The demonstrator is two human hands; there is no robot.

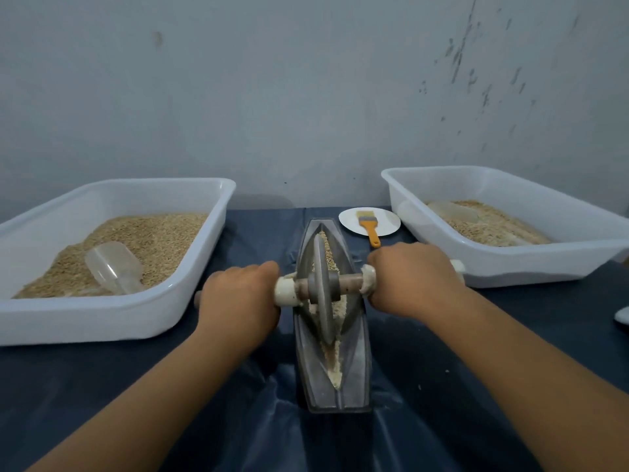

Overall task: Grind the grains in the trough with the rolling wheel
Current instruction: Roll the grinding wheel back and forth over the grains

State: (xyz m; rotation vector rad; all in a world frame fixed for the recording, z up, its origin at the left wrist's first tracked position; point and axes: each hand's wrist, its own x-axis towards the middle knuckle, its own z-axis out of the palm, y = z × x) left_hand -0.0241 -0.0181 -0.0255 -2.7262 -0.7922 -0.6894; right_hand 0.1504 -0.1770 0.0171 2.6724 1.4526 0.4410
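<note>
On the axle (343, 283), left hand (238, 294) and right hand (413, 277) each curl tight round an end, wheel (321, 291) between them. It sits upright mid-trough (357, 383) on grains (335, 369); tubs (112, 321) flank it.

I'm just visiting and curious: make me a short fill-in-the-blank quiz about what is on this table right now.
1. Both hands, the left hand and the right hand, grip the axle of the rolling ____, which stands in the trough.
2. The brush with the orange handle lies on a small white ____.
3. A clear scoop lies on the grain in the ____ tub.
4. The cloth covering the table is dark ____.

Missing words: wheel; plate; left; blue
</note>
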